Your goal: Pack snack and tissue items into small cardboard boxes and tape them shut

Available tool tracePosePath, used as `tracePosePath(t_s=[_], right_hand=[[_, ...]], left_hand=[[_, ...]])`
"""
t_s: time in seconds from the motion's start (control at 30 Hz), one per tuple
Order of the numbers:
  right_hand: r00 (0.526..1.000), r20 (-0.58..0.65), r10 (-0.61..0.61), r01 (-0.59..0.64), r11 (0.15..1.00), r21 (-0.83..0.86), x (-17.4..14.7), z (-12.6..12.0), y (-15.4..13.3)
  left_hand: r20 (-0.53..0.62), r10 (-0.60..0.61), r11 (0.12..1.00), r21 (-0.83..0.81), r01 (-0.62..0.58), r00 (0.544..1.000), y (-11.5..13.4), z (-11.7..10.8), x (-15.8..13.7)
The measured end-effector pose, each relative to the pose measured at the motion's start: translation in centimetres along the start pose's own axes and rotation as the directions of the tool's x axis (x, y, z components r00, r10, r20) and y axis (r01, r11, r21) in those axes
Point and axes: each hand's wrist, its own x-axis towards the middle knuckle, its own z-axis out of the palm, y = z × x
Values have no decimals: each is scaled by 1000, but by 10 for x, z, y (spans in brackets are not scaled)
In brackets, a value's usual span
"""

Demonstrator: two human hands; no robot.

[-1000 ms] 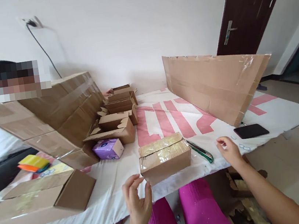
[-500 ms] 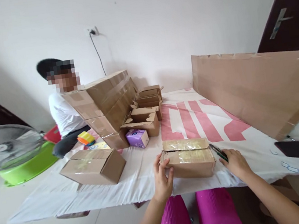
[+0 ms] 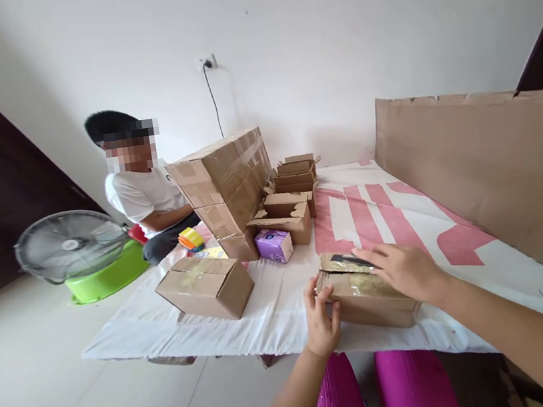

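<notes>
A: What have we got in our grip?
B: Our left hand clasps the left end of the carton, fingers over the top, thumb against the front. Our right hand is curled around a slim dark tool, a cutter by its look, low over the carton's far flap; we cannot tell whether its tip touches. The carton sits on the cloth, between our hands.
A: What could go wrong from here?
B: We judge the tool could skid on the glossy tape and run into our left fingers, since it points that way. If our left hold were too light, the carton might slide on the wrinkled cloth.
A: How are our arms set?
B: Our left forearm rises from below, wrist just short of the carton. Our right forearm slants in from the lower right, back of the hand up, hiding part of the tool.
A: And farther out?
B: Beyond our left hand we see a purple pack, with open boxes behind it; a closed box sits left of that hand. Right of our right hand stands a cardboard panel.
</notes>
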Motion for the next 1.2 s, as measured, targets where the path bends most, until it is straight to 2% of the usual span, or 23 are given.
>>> tracePosePath(t_s=[0.13,0.27,0.4,0.57,0.73,0.83,0.9,1.0,1.1,1.17,1.2], right_hand=[[975,90,-201,213,964,-161,33,3,-27],[950,144,-276,301,934,-192,32,1,-20],[940,195,-279,317,926,-204,-2,-21,10],[948,251,-193,269,909,-317,-65,-53,52],[986,168,5,53,940,-337,-99,-67,67],[979,111,173,-139,955,-263,-105,-62,70],[937,112,332,-306,931,-201,-109,-50,75],[822,221,525,-515,851,-106,-118,-21,83],[721,363,590,-619,784,-42,-135,15,85],[685,425,591,-643,765,-28,-149,38,83],[683,444,579,-640,768,-18,-155,47,81]], left_hand=[[9,15,1000,5,-15,1000,-1,-1,0],[29,21,1000,19,-21,999,0,-4,1],[32,28,998,48,-30,999,0,-5,1],[30,-4,999,40,3,1000,2,-5,-3],[47,-71,997,-28,72,996,8,-10,2],[48,-83,992,-86,87,995,9,-18,14],[95,-128,984,-112,138,987,8,-22,23],[186,-230,957,-133,257,955,6,-26,33],[217,-249,943,-169,288,944,7,-28,34],[228,-234,937,-205,281,945,9,-30,33],[233,-227,932,-229,280,946,10,-31,33]])
